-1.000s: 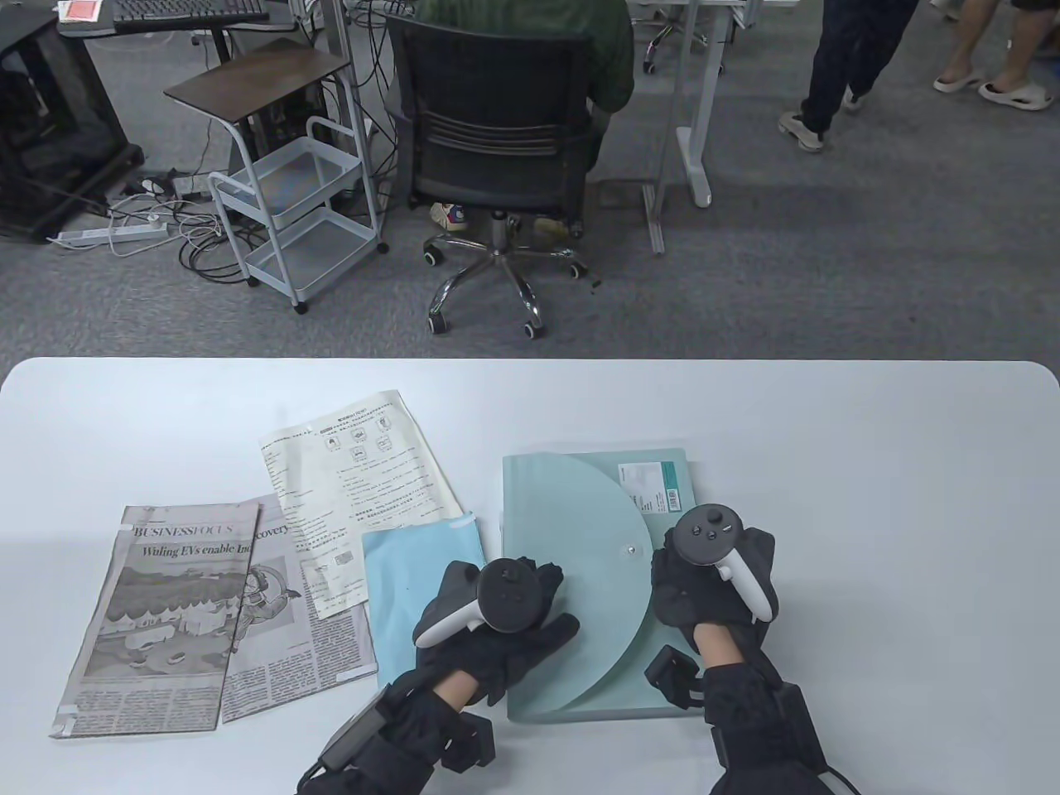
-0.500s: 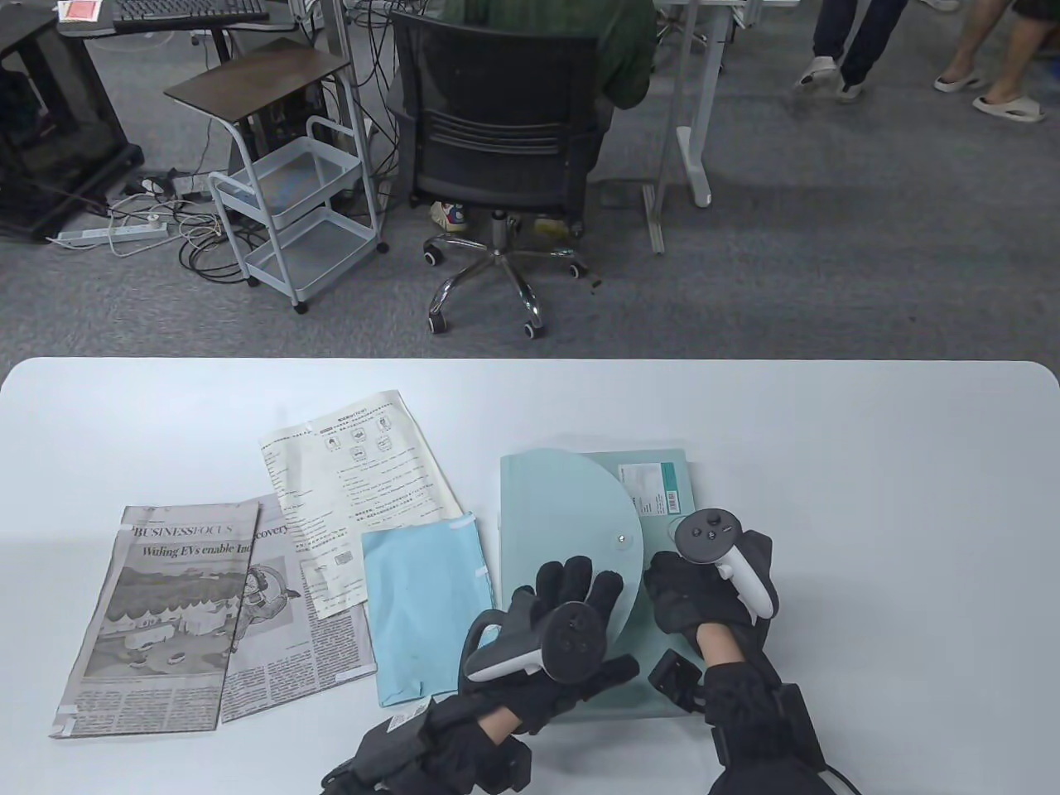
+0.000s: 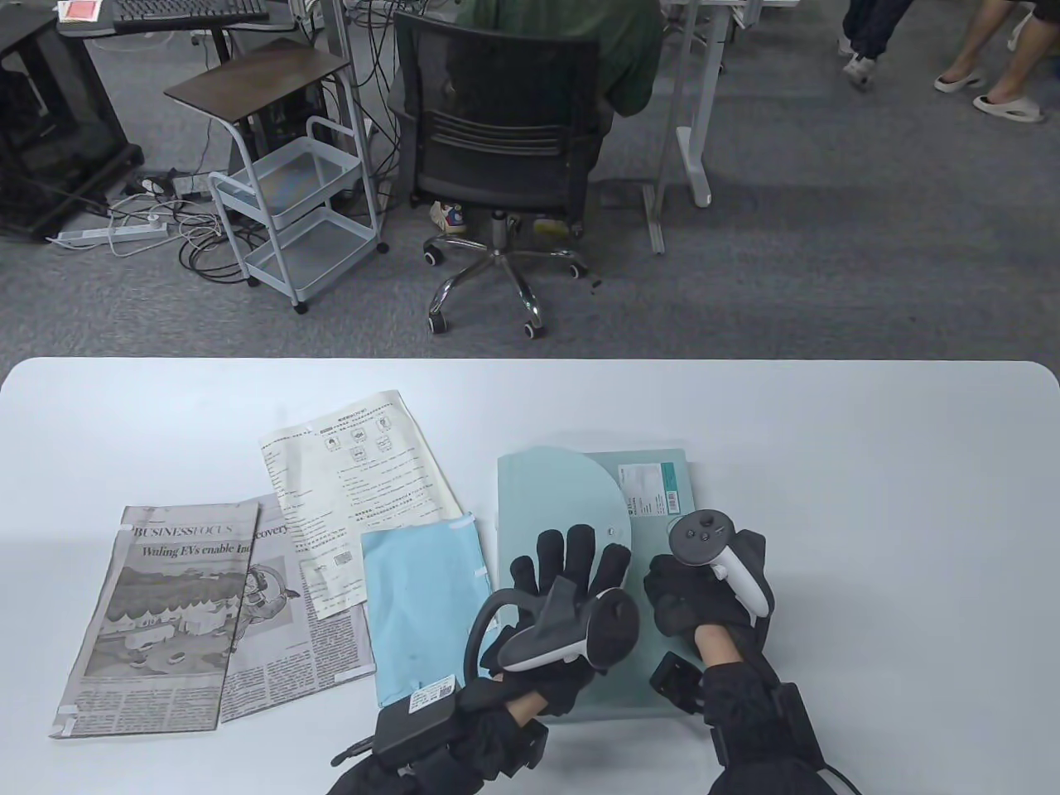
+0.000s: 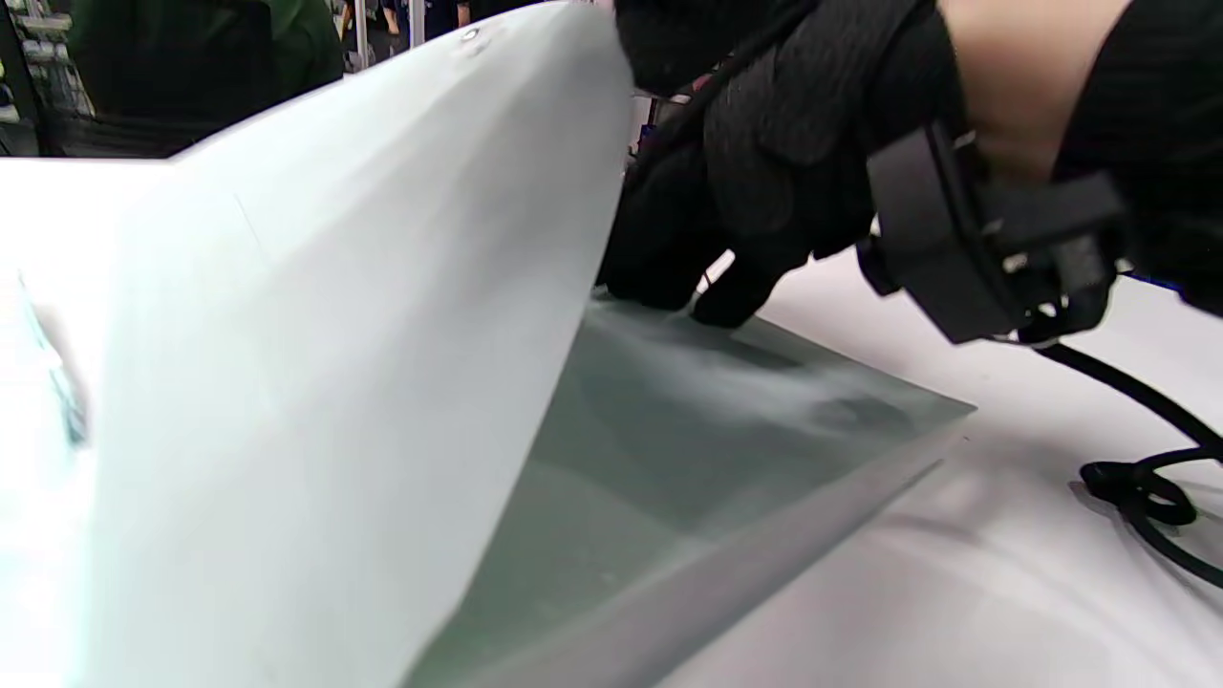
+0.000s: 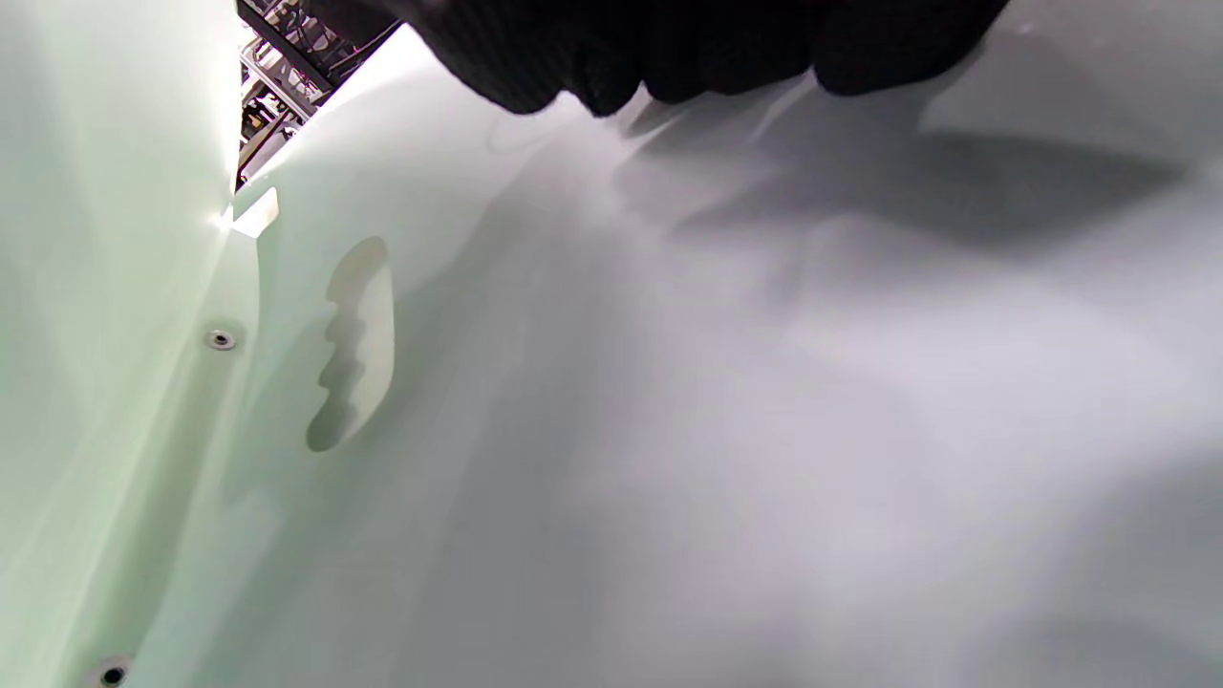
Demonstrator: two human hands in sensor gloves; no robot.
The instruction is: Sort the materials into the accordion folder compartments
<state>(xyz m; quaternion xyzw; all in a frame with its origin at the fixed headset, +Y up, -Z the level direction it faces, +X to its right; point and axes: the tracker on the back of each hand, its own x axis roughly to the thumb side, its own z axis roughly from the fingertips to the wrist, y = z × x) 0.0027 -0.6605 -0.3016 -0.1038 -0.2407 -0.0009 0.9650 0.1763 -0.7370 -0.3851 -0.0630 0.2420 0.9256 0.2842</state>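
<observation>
While right hand [image 3: 704, 592] presses flat on the folder [image 3: 654, 472], left hand [image 3: 563, 580], fingers straight, props its flap [image 3: 555, 489] up.

Grey carpet floor [image 3: 828, 273] beyond a white table [image 3: 869, 431] with rounded corners. Black mesh office chair [image 3: 497, 124] on a chrome five-star base with castors, occupied by a person in a green top [image 3: 638, 58]. White three-tier cart [image 3: 290, 215] with a dark wooden top, left of the chair. Power strip [image 3: 108, 233] and tangled cables on the floor at far left. White desk legs [image 3: 691, 124] right of the chair. Feet in sandals [image 3: 1006, 103] at upper right. Keyboard [image 3: 190, 10] at upper left.
</observation>
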